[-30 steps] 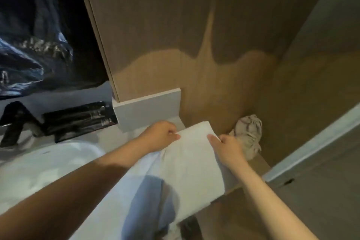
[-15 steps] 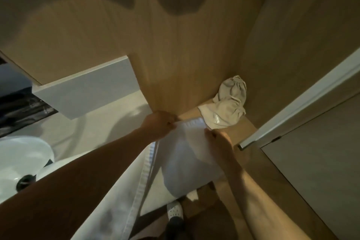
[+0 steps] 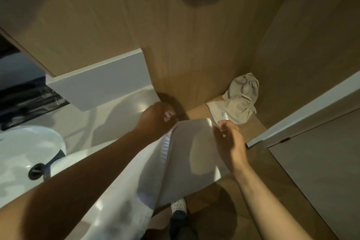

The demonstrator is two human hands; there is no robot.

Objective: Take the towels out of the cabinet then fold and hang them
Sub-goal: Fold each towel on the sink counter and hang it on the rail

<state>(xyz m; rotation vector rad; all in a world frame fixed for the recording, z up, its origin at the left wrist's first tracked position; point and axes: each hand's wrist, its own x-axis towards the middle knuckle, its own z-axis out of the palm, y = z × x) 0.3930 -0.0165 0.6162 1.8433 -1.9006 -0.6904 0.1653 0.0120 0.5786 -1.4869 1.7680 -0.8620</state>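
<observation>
— Wood-panelled walls (image 3: 194, 35) meeting in a corner, by the look of it; what sits underneath?
— Wooden ledge (image 3: 253, 124), tucked into that corner; the white towel (image 3: 194, 152) has its far end on the ledge and the rest runs down towards me, past my white shoe (image 3: 178, 205) below the ledge.
— And the hands?
— My left hand (image 3: 157, 119) is at the ledge's left end, on the towel's far left corner, fingers curled; whether they actually pinch cloth I cannot tell; my right hand (image 3: 229, 142) is over the ledge by the towel's far right corner, fingers loose and spread, gripping nothing.
— Anything else up there?
— Beige drawstring bag (image 3: 241, 99) at the back of the ledge, right in the corner, just beyond my right fingertips; white sink basin (image 3: 29, 152) well left of the ledge; pale door (image 3: 321, 171) to the ledge's right.
</observation>
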